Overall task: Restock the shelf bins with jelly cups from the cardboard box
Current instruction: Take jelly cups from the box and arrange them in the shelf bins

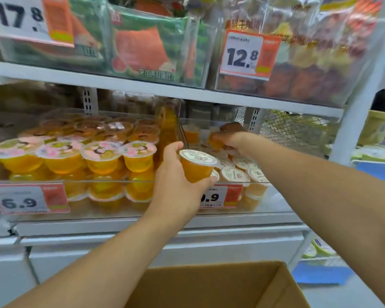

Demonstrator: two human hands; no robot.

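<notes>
My left hand (176, 181) grips an orange jelly cup (197, 166) with a white lid, held upright in front of the right clear shelf bin (273, 200). My right hand (228, 136) reaches deep into that bin and pinches another orange jelly cup (216, 144) above several white-lidded cups (235, 174) lying there. The cardboard box (273, 287) sits open at the bottom of the view; its inside is hidden from here.
The left clear bin (76, 181) is full of larger yellow jelly cups with pink lids. Price tags (31, 200) hang on the bin fronts. A white shelf board (142, 87) runs close above, carrying bagged snacks. A white upright post (351, 130) stands at right.
</notes>
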